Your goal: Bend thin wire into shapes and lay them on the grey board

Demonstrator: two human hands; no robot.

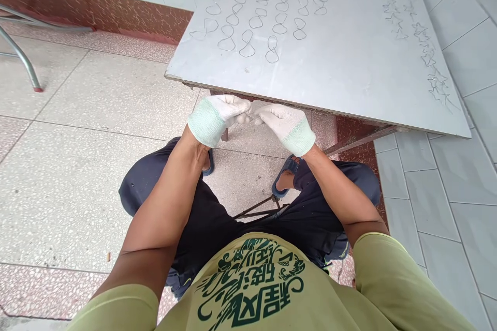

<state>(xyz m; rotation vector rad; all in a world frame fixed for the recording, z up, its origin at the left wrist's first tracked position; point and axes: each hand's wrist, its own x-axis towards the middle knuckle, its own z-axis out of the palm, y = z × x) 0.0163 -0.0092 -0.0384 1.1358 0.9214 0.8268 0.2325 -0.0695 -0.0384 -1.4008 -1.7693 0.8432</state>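
1. My left hand (219, 116) is gloved in white, fingers curled in, fingertips pinched together at the middle, just below the table (349, 62) edge.
2. My right hand (285, 121) is gloved too, its fingertips pressed toward the left ones, the two hands touching.
3. Between the fingertips sits a thin wire (254, 120), small and mostly hidden; I cannot tell its shape.
4. On the table lie rows of wire loops (272, 15) shaped like figure eights, well apart from my hands.
5. Along the table's right side runs a line of wire stars (423, 41).
6. I sit over a speckled floor (77, 155), knees apart, slippers (283, 176) under the table edge.
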